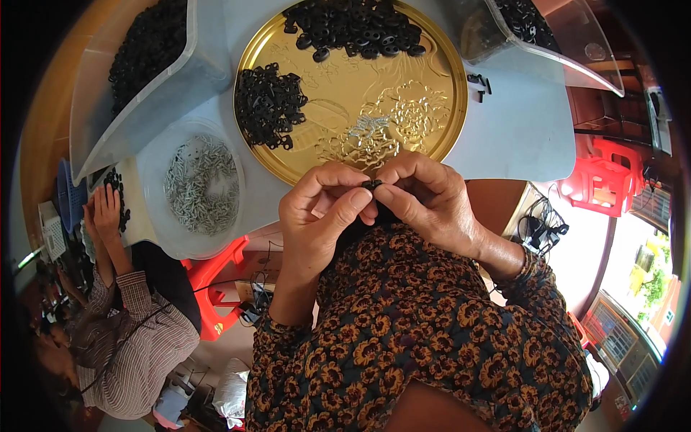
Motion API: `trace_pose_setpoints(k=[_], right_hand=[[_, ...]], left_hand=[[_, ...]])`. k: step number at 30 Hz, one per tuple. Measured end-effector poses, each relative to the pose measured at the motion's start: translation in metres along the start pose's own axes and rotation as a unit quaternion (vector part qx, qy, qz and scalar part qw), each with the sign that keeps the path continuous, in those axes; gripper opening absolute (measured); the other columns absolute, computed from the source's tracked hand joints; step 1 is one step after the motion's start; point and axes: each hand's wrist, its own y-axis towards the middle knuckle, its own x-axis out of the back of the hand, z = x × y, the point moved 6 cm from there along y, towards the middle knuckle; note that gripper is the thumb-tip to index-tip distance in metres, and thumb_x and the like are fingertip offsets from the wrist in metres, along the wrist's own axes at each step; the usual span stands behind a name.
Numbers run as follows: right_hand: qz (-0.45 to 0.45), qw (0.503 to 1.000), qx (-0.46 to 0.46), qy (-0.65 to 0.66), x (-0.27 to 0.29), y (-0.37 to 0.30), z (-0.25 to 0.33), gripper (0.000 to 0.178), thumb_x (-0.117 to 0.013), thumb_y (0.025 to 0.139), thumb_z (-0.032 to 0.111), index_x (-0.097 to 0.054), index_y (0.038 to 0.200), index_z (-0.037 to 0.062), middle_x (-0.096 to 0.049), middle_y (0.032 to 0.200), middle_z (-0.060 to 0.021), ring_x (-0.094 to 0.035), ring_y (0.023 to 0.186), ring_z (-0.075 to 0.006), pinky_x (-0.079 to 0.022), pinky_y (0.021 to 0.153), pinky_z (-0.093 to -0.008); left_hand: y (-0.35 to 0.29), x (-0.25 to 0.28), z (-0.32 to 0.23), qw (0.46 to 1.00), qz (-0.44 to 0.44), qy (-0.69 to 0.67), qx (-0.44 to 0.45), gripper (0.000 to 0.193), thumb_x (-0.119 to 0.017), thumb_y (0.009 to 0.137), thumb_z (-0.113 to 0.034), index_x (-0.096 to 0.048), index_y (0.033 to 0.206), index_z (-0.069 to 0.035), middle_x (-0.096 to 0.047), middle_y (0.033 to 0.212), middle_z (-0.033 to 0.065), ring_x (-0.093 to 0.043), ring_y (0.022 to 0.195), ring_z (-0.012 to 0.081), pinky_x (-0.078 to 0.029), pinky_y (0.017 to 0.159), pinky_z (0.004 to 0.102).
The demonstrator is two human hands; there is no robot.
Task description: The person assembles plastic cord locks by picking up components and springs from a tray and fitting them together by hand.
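Note:
My left hand [327,209] and my right hand [428,205] meet in front of me, just past the near rim of a round gold tray [288,171]. Between their pinched fingertips is a small black plastic part [371,185]; both hands grip it, and its exact shape is mostly covered. On the tray lie a pile of black oval pieces with holes [360,29] at the far side, a pile of small black clips [270,106] at the left, and a few silver screws [368,127] near the middle.
A clear round tub of silver screws [201,189] stands left of the tray. Clear bins of black parts [147,54] [529,21] flank it. Loose black pieces [480,86] lie at the right. A co-worker [137,338] sits at the left; red stools [604,176] stand around.

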Motion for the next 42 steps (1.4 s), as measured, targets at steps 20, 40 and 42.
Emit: trace_pose_setpoints(k=[20, 40, 42], right_hand=[[0.01, 0.776, 0.183, -0.604, 0.001, 0.035, 0.006, 0.025, -0.068, 0.081, 0.01, -0.067, 0.105, 0.0067, -0.056, 0.085, -0.0072, -0.062, 0.072, -0.0235, -0.052, 0.059, -0.035], [-0.004, 0.772, 0.198, -0.603, 0.002, 0.037, 0.011, 0.017, -0.069, 0.081, 0.011, -0.069, 0.097, 0.006, -0.059, 0.084, -0.0066, -0.064, 0.071, -0.0224, -0.052, 0.059, -0.0333], [-0.001, 0.767, 0.198, -0.61, 0.001, 0.037, 0.007, 0.017, -0.069, 0.081, 0.011, -0.068, 0.097, 0.0061, -0.058, 0.084, -0.0063, -0.063, 0.072, -0.0222, -0.052, 0.059, -0.0332]], left_hand=[[-0.012, 0.032, -0.015, 0.979, -0.162, 0.11, -0.056, 0.011, -0.054, 0.093, -0.002, -0.056, 0.102, 0.002, -0.065, 0.091, 0.0145, -0.06, 0.069, 0.0168, -0.05, 0.064, 0.0302], [-0.011, 0.041, -0.015, 0.983, -0.13, 0.105, -0.072, 0.013, -0.056, 0.093, -0.002, -0.054, 0.105, 0.003, -0.065, 0.095, 0.0167, -0.063, 0.073, 0.0161, -0.053, 0.066, 0.0285], [-0.012, 0.041, -0.015, 0.983, -0.14, 0.101, -0.061, 0.013, -0.056, 0.093, -0.002, -0.054, 0.105, 0.003, -0.065, 0.095, 0.0166, -0.063, 0.073, 0.016, -0.053, 0.066, 0.0284]])
